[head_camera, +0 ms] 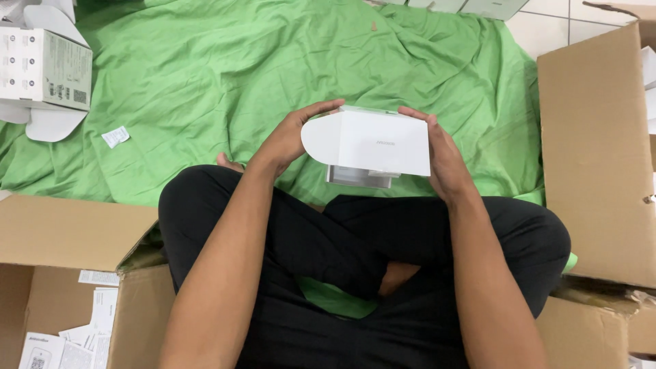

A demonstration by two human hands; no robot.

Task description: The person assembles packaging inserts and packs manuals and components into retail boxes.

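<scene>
I hold a small white cardboard box [372,143] with both hands above my crossed legs in black trousers. Its rounded flap sticks out to the left, and a grey-white item shows at its lower opening. My left hand [290,137] grips the box's left side by the flap. My right hand [437,154] clasps its right side. A green cloth [239,68] covers the floor in front of me.
An opened white product box [44,68] lies at the far left on the cloth, with a small white slip [115,137] near it. A brown carton [75,273] with paper leaflets stands at my lower left. Another large brown carton [601,157] stands at my right.
</scene>
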